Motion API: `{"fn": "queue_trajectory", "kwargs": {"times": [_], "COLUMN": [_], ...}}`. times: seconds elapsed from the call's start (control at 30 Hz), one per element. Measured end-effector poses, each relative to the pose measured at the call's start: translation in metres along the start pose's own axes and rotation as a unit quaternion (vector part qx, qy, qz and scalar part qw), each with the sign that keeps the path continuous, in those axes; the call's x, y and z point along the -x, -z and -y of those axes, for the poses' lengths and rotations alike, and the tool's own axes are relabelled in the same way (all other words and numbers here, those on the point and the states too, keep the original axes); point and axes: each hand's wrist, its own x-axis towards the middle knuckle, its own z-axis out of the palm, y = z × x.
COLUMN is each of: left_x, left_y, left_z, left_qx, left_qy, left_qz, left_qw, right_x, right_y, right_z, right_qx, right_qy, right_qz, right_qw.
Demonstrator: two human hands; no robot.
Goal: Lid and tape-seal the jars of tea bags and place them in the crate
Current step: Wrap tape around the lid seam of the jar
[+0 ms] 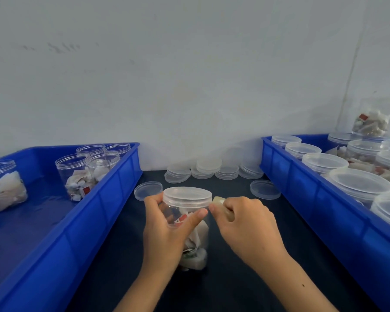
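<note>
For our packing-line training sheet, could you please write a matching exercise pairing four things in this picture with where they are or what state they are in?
Things:
1. lidded jar
2. tape roll
3. open jars
4. stacked lids

Places or states:
A. on the dark table by the wall
B. in the left blue crate, without lids
C. gripped by the left hand
D. held in the right hand

Pairs: 1-C, 2-D, 3-B, 4-A

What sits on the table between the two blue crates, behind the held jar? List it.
In the head view, between the left crate and right crate, behind the jar: stacks of clear lids by the wall and two loose lids.
</note>
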Motion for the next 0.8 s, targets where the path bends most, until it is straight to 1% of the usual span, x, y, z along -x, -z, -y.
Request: {"fn": "queue_trajectory", "kwargs": {"times": [0.07,0.13,0.33,0.47,0.63,0.8], "left_x": [0.001,-0.002,-0.009,-0.011,-0.014,-0.014], "left_y": [-0.001,0.000,0.006,0.007,0.011,0.014], "left_z": [0.002,0.004,0.007,0.008,0.011,0.011], "left_qx": [-0.047,-0.057,-0.016,0.006,0.029,0.042], "left_qy": [-0.008,-0.010,0.018,0.030,0.027,0.026], "left_qz": [-0.019,-0.030,-0.045,-0.048,-0.046,-0.020], "left_qw": [0.999,0.998,0.999,0.998,0.998,0.999], "right_x": [0.002,0.003,0.003,0.000,-0.005,-0.007], "right_y": [-0.002,-0.004,-0.002,0.004,0.012,0.013], "right_z": [0.003,0.005,0.003,-0.001,-0.010,-0.012], "right_qx": [-0.005,-0.019,-0.036,-0.017,-0.016,0.015], "right_qy": [0.005,0.010,0.053,0.045,0.050,0.001], "right_qz": [0.006,0.020,0.094,0.135,0.108,0.108], "right_qw": [1.000,1.000,0.994,0.990,0.993,0.994]}}
